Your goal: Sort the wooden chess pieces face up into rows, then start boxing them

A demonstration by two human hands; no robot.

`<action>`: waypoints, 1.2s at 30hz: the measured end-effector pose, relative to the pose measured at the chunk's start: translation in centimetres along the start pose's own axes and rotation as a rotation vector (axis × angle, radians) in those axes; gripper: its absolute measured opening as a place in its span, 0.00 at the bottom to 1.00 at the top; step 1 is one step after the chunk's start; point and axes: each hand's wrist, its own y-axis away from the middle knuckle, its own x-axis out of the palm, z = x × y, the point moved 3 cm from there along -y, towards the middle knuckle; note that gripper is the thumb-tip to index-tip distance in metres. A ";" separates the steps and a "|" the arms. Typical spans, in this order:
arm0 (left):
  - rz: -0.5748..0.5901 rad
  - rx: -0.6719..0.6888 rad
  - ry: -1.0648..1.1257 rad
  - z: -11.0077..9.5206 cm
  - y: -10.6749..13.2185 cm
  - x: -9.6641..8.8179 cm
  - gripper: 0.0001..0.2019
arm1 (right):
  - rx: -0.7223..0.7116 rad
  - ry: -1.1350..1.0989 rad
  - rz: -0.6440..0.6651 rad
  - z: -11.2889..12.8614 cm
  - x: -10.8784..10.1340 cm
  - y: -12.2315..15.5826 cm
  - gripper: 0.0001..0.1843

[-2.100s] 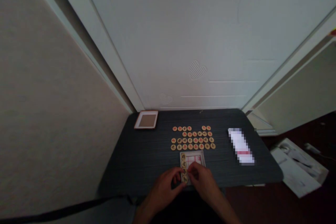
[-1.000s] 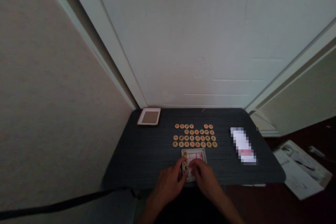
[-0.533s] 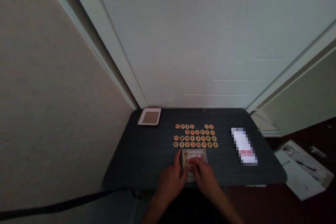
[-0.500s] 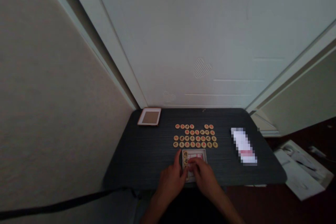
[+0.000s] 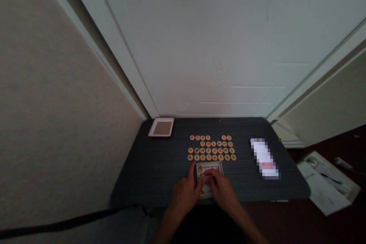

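A shallow white box [image 5: 221, 164] lies at the table's near edge, with a column of round Chinese chess pieces [image 5: 200, 167] along its left inside. My left hand [image 5: 184, 192] grips the box's left side, forefinger along the outside and thumb over the column. Above the middle of the box, my right hand [image 5: 221, 188] has its fingertips pinched together close to the left thumb. Whatever they hold is hidden. Beyond the box, more Chinese chess pieces [image 5: 214, 151] with red or black characters lie in several rows, with gaps in the back rows.
A square tray-like lid [image 5: 162, 127] lies at the table's back left corner. On the right is a blurred-out pale oblong [image 5: 265, 160]. The dark table [image 5: 148, 167] stands against a white door [image 5: 200, 45]. An open white box [image 5: 328, 183] is on the floor at right.
The whole view has shifted slightly. My right fingertips have drawn back a little from the column of pieces, and more of a lower piece shows. My left hand stays at the box's side.
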 end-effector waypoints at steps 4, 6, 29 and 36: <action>0.001 -0.009 -0.047 -0.2 -0.5 -0.4 0.32 | 0.003 0.006 0.024 0.2 0.0 -0.1 0.16; 0.005 -0.012 -0.057 -0.2 -0.7 -0.3 0.31 | 0.017 0.016 0.030 0.2 0.0 -0.1 0.16; -0.023 0.017 0.135 0.6 -0.8 0.1 0.27 | -0.024 0.022 -0.024 0.1 -1.0 -0.4 0.16; -0.034 0.030 0.228 1.0 -0.4 0.3 0.24 | 0.065 0.216 -0.252 -1.8 -4.8 0.8 0.14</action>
